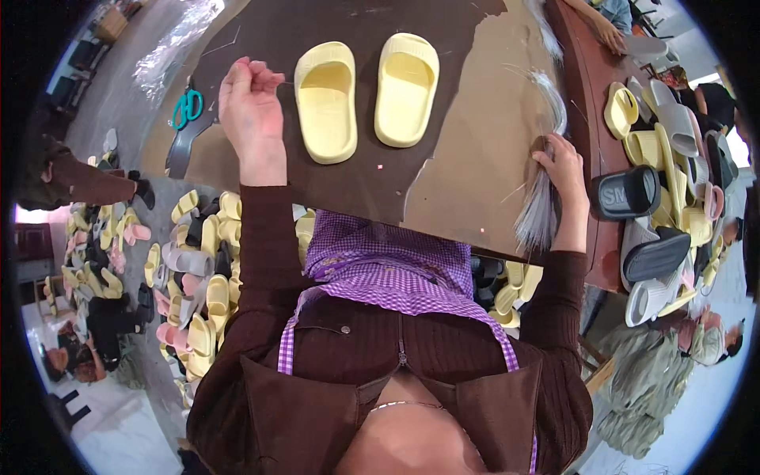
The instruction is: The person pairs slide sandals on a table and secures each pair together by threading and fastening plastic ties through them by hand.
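Observation:
Two pale yellow slide sandals, a left one (330,131) and a right one (405,119), lie side by side on the table with their straps at the far end. My left hand (252,115) is raised just left of the sandals, its fingers curled in toward the thumb. Whatever those fingers hold, if anything, is too small to make out. At the table's right side, my right hand (564,168) has its fingers closed on a bundle of thin, clear plastic strands (537,218). More such strands (550,99) lie beyond that hand.
Teal-handled scissors (188,109) lie left of my left hand. A brown table (595,142) on the right bears piled slides, including a black slide (625,192). Many loose slides (202,332) cover the floor at left. Another person's hand (608,36) is at the far right.

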Motion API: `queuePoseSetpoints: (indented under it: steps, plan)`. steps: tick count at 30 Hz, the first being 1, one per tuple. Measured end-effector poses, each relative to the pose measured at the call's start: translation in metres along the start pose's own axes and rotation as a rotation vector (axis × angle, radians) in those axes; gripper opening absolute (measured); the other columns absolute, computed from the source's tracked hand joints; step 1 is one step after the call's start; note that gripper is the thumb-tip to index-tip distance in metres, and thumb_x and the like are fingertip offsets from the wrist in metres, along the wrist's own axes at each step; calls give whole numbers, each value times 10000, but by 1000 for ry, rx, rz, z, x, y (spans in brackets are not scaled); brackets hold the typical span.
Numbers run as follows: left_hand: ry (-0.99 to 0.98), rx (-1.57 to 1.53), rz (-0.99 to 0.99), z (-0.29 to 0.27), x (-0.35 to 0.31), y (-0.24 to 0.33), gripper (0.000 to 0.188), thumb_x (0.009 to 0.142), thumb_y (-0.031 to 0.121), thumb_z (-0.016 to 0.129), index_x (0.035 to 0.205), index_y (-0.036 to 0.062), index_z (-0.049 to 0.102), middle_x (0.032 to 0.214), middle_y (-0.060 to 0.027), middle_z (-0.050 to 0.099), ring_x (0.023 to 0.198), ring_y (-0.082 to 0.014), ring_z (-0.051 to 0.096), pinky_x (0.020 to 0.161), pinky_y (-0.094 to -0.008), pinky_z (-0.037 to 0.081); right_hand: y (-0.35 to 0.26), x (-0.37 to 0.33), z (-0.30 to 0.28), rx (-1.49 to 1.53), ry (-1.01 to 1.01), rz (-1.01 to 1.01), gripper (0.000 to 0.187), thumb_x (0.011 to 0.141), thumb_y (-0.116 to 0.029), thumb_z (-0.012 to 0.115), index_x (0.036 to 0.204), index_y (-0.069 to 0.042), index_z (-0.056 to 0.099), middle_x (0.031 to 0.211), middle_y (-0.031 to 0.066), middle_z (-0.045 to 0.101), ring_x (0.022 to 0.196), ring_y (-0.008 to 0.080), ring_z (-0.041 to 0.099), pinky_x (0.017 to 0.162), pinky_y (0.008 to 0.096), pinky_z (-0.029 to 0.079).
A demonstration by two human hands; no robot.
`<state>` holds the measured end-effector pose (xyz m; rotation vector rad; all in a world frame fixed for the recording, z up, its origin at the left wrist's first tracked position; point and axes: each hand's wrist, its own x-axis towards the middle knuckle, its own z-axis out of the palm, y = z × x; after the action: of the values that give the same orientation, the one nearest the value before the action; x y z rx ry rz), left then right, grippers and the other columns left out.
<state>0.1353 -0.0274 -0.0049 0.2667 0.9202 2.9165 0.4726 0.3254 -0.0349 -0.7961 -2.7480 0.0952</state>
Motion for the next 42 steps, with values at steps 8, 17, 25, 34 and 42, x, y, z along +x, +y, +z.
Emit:
queuePoseSetpoints:
  steps: [8,17,25,34,42]
  plan:
    - [-72,47,-77,-7,-23,-12,119,904,120,557,923,5,579,842,-156,652,591,-162,570,521,-279,488,-77,7,-65,10,271,-164,401,775,-120,669,1157,-43,573,1121,161,595,1039,318,552,862,380,441]
    - [-34,-45,-238,21,-45,-23,110,903,125,560,905,18,583,833,-152,656,584,-151,573,508,-275,484,-230,11,-42,249,303,-753,414,733,20,605,1132,-94,598,891,80,591,836,248,555,770,357,442]
    - [-4,5,-279,3,-45,-11,139,904,175,567,950,45,578,863,-130,648,629,-160,572,548,-290,485,-237,19,-11,229,69,-732,341,786,-17,588,1124,-62,593,944,87,581,783,237,550,720,339,450]
    - [-58,-26,-396,12,-66,-3,125,915,144,543,901,24,574,723,-86,605,511,-128,522,450,-255,429,-248,21,-14,1899,-693,325,388,963,-182,437,1269,55,424,1114,94,582,657,92,493,555,227,407]
    - [-267,84,-737,13,-107,-1,124,924,129,519,923,10,553,624,-16,494,473,-83,432,415,-211,324,-210,42,14,2350,-689,234,293,966,-160,413,1150,60,475,875,37,558,586,90,458,537,216,406]
